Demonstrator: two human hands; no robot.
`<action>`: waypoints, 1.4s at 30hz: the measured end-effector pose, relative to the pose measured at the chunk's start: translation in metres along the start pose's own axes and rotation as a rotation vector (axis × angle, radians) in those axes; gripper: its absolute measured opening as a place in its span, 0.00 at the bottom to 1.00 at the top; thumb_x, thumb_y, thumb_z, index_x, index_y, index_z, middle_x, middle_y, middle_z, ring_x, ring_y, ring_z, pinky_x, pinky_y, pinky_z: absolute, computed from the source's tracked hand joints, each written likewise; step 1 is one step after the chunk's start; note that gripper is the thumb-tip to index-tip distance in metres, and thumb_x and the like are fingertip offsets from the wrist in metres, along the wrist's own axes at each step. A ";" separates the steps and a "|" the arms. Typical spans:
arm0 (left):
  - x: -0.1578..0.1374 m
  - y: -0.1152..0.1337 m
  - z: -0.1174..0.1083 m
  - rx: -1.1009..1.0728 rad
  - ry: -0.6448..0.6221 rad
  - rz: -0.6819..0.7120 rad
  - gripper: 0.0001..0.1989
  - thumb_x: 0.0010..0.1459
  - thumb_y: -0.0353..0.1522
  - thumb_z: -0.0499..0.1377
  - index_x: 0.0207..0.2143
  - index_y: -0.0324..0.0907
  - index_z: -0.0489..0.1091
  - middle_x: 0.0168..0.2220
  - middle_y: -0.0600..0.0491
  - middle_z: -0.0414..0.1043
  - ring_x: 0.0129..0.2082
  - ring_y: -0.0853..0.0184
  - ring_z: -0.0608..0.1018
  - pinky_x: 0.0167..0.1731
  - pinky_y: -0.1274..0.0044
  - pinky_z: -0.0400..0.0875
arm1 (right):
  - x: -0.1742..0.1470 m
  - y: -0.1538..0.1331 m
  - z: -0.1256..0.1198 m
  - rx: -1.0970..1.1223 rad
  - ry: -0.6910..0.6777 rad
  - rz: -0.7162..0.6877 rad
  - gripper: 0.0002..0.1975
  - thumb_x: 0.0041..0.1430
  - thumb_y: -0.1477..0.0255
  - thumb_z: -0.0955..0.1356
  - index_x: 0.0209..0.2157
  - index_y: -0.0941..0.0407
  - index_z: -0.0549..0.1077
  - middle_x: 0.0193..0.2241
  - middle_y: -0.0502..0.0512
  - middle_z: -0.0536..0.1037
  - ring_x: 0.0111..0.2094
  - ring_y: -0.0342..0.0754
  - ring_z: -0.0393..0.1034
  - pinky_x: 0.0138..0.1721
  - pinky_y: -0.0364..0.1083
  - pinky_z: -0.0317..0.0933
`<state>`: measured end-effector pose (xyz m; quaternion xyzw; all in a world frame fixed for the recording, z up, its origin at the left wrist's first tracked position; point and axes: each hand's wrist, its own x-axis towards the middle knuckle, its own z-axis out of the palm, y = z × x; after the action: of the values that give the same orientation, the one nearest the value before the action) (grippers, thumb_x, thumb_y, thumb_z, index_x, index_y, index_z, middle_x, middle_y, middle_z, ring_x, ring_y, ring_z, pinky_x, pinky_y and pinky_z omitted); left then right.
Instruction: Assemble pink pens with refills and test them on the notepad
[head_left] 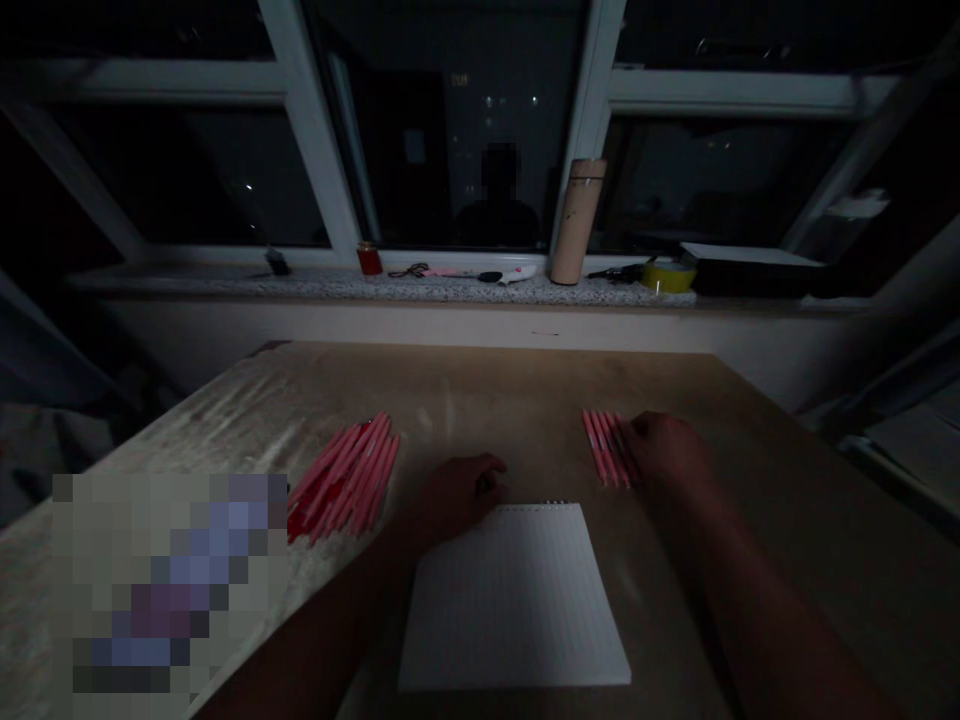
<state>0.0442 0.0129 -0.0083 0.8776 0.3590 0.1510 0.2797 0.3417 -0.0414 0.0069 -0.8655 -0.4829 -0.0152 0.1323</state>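
My right hand (666, 446) is at the right end of a short row of pink pens (604, 447), lying side by side on the table. Its fingers are closed on the end pen, though shadow hides part of the grip. My left hand (466, 490) hovers by the top left corner of a lined spiral notepad (517, 600). The fingers are loosely curved with a gap at the thumb, and nothing shows between them. Left of that hand lies a larger, looser pile of pink pens (349, 475), with some red among them.
A blurred-out bluish object (195, 570) lies on the table (495, 400) at the front left. Along the granite windowsill (450, 288) stand a tan flask (579, 225), a small red jar (369, 259), a yellow tape roll (669, 277) and a dark box (757, 275). The light is dim.
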 end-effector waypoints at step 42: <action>-0.020 -0.023 -0.091 0.667 0.087 -0.493 0.16 0.56 0.38 0.48 0.33 0.42 0.73 0.34 0.45 0.75 0.34 0.62 0.76 0.33 0.75 0.65 | -0.072 -0.096 0.024 0.166 -0.215 -0.851 0.12 0.59 0.69 0.61 0.25 0.56 0.70 0.23 0.51 0.75 0.24 0.42 0.66 0.26 0.42 0.46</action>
<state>-0.0247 0.0467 0.0491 0.8007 0.5990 -0.0083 -0.0075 0.2196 -0.0478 -0.0069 -0.5729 -0.8066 0.0604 0.1325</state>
